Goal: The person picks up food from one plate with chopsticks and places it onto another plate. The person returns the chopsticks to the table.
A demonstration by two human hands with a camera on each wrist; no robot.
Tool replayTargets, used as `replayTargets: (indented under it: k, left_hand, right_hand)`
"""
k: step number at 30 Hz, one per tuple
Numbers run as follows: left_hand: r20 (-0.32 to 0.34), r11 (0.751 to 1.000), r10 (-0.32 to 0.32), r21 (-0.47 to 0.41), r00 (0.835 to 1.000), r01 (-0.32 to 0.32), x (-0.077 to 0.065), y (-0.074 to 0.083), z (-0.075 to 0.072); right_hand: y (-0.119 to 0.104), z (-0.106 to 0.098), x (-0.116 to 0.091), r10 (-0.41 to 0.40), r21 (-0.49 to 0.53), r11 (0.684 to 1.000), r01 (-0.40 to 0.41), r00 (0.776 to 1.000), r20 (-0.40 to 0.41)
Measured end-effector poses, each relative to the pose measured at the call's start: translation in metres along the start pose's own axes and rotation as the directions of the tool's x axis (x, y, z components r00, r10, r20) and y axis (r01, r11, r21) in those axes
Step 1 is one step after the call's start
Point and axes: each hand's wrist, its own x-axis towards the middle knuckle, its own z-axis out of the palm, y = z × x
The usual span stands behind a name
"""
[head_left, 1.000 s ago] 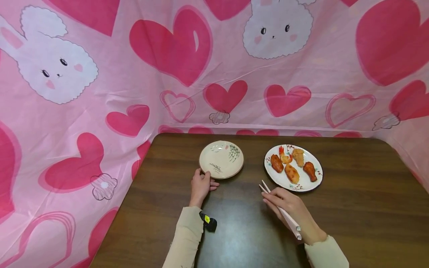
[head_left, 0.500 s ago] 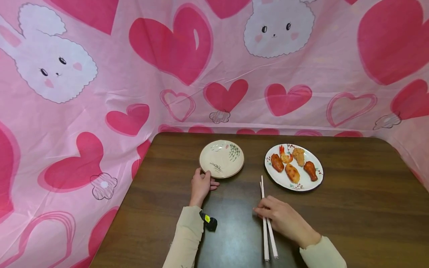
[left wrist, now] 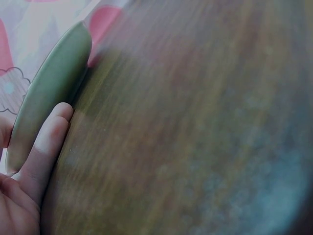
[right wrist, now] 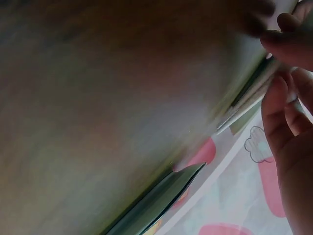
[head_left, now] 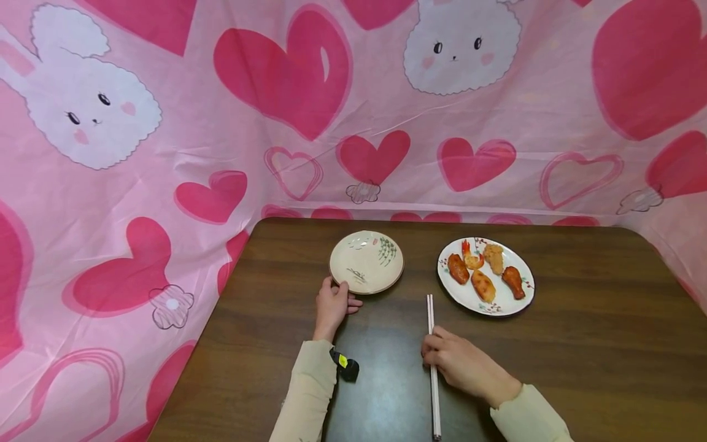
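Note:
In the head view, my left hand (head_left: 331,310) grips the near-left rim of a small cream plate (head_left: 367,261) with green plant drawings. In the left wrist view, one finger (left wrist: 49,139) lies low along the outside of this plate (left wrist: 54,73). My right hand (head_left: 461,365) pinches a pair of pale chopsticks (head_left: 435,399) about midway. Their tips point toward the back of the table and both sticks lie side by side. The chopsticks sit close over the tabletop, between the two hands. In the right wrist view, the right hand's fingers (right wrist: 276,105) bend inward.
A white oval plate (head_left: 466,299) with a floral rim stands right of the small plate. It bears a shrimp (head_left: 472,261), a drumstick (head_left: 513,282) and several other fried pieces. The brown wooden table (head_left: 596,344) meets a pink heart-and-rabbit cloth (head_left: 386,104) behind and at the left.
My right hand has swung the chopsticks from a slanted, writing-like hold to lying straight forward, and the sticks have come together. The left hand stays at the small plate's rim.

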Motion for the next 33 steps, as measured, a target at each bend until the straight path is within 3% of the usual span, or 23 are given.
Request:
replayTargets:
  k: [6,25,33]
  left_hand:
    - [0.001,1.0,0.001,0.001,1.0,-0.001,0.0,0.0,0.0]
    - [0.005,1.0,-0.008,0.007,1.0,0.007,0.001,0.0,-0.001]
    - [0.006,1.0,-0.005,0.004,1.0,0.005,0.001,-0.001,0.001]
  right_hand:
    - [0.0,-0.002,-0.001,0.037,0.036,0.999,-0.038,0.999,0.04]
    - [0.003,-0.005,-0.01,0.08,0.08,0.993,-0.082,0.996,0.028]
    - [0.002,-0.01,-0.013,0.119,0.08,0.989,-0.123,0.991,0.058]
